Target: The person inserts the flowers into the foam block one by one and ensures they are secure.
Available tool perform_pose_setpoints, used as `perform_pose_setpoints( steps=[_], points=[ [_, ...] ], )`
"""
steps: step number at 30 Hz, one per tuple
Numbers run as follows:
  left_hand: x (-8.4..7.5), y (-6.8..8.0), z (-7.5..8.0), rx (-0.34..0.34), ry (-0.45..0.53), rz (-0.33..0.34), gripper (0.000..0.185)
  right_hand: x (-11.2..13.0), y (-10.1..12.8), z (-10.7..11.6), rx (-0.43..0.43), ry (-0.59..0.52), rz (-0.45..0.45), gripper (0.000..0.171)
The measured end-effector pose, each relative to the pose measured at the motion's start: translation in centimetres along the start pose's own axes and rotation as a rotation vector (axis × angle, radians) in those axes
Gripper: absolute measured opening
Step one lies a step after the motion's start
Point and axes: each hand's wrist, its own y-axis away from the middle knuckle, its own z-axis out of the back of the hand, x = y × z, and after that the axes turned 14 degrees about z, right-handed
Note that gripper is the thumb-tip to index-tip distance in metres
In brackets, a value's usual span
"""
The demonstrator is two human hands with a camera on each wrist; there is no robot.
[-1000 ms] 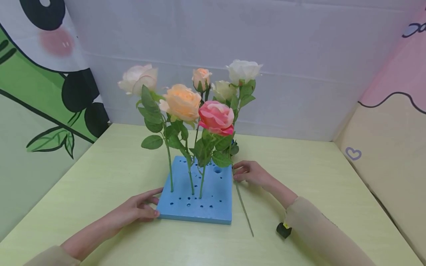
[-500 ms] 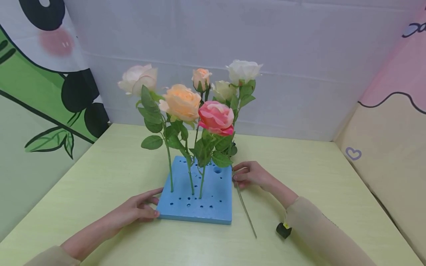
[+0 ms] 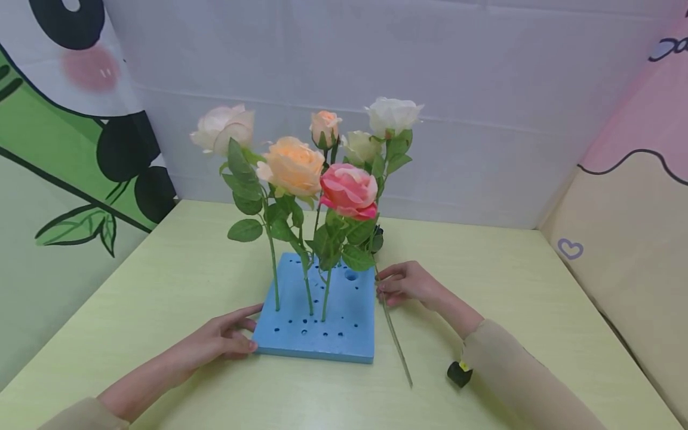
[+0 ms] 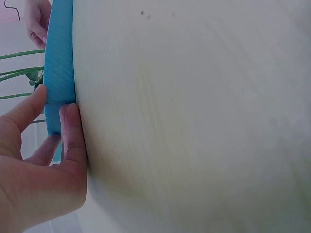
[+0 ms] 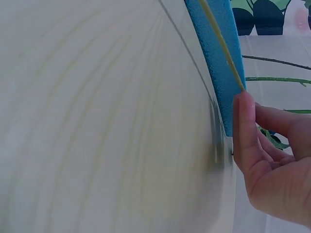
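In the head view a blue foam board point(image 3: 312, 346) with several holes lies flat, artificial roses standing upright in it. My left hand point(image 3: 220, 340) touches the board's left edge near its front corner, thumb and fingers resting along the side. Beside the right edge, my right hand point(image 3: 408, 283) pinches a thin flower stem point(image 3: 396, 343). The stem's lower end slants toward me, off the board. Dark leaves point(image 3: 378, 240) show beyond that hand, and the flower head there is mostly hidden. In the right wrist view the stem point(image 5: 221, 41) crosses in front of the board's side point(image 5: 218, 63).
Planted roses include a pink one point(image 3: 350, 190), a peach one point(image 3: 292, 165), a pale pink one point(image 3: 226, 128) and a white one point(image 3: 394, 114). A small black block with yellow point(image 3: 459, 374) lies by my right sleeve. A light cloth point(image 3: 457, 167) hangs behind the table.
The stem's lower end has swung slightly right, then a little back. My right hand stays beside the board with the stem. My left hand keeps its place.
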Motion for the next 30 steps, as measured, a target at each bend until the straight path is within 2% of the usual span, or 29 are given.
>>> perform_pose_setpoints(
  steps=[5,11,17,23,30],
  points=[
    [0.1,0.0,0.0,-0.001,-0.001,-0.002,0.079,0.5,0.2,0.5,-0.068,-0.012,0.008,0.037],
    [0.1,0.0,0.1,-0.004,-0.014,-0.005,0.079,1.2,0.5,1.2,-0.173,-0.035,0.076,0.038],
    [0.1,-0.2,0.1,-0.008,-0.023,-0.003,0.078,2.5,1.5,1.8,-0.286,-0.008,0.199,0.037],
    [0.1,-0.3,0.2,-0.002,-0.026,-0.004,0.078,4.5,3.1,1.6,-0.430,-0.004,0.371,0.030],
    [0.0,-0.1,0.1,-0.007,-0.020,-0.001,0.079,6.4,4.2,0.6,-0.503,-0.004,0.561,0.025]
  ],
)
